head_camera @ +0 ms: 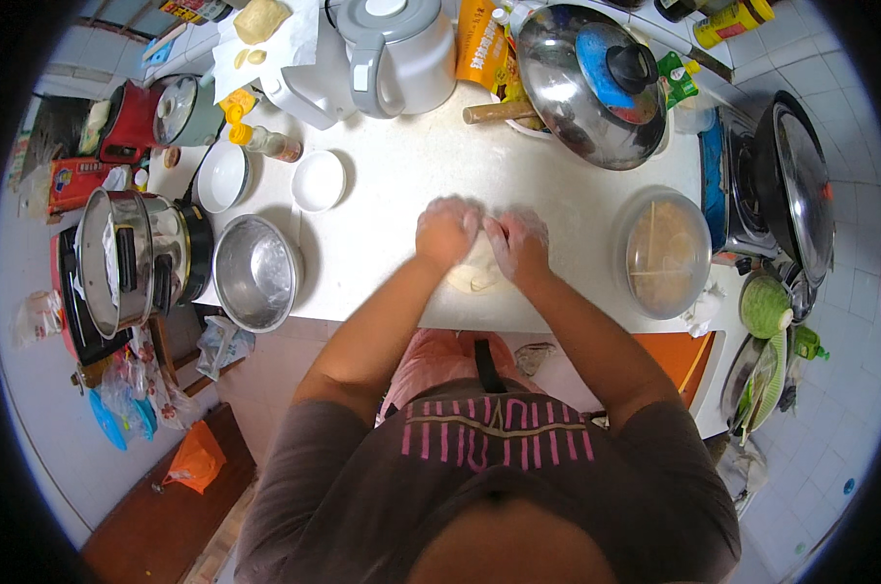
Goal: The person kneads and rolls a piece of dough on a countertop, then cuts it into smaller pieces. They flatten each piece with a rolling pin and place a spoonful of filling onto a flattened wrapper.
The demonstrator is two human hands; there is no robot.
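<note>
A pale lump of dough [474, 270] lies on the white countertop [382, 252], close to its front edge. My left hand [447, 228] presses on the dough's left side, fingers curled over its far part. On the right side my right hand [517, 241] bears on the same lump, its thumb near the left hand. Both hands look dusted with white powder. The far side of the dough is hidden beneath the fingers, so how firmly they grip it does not show.
Left of my hands stand a steel bowl [256, 273], two white bowls [318, 182] and a steamer pot [112, 263]. To the right sits a round lidded container [669, 255]. A blender jug [404, 58] and a pan lid [557, 87] line the back, beside a wooden rod [498, 112].
</note>
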